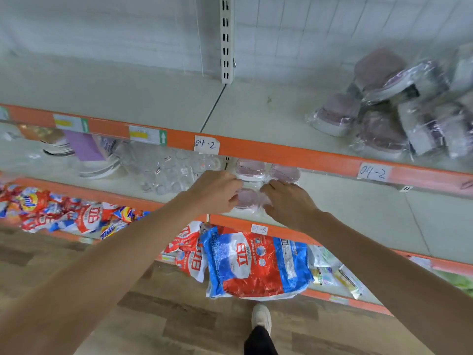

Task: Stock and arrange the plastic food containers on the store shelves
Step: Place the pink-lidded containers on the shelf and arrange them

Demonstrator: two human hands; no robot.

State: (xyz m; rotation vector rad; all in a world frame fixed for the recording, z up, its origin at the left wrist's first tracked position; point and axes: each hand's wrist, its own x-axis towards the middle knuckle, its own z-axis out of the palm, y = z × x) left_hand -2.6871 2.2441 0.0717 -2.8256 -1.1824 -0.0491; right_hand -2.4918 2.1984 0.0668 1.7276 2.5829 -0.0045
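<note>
Plastic-wrapped container (247,198) sits on the middle shelf (358,208), between both hands: left hand (217,192) at nine o'clock, right hand (288,201) at three, fingers seemingly curled onto its sides

Two hands, the left hand (217,192) and right hand (289,201), are reaching among three wrapped pink-lidded containers (250,167) on the middle shelf. Roughly six more wrapped containers are lying heaped in a pile (391,106) on the upper shelf, the exact count blurred. Two handwritten "04-2" labels (206,144) are showing on that shelf's orange edge.
</note>
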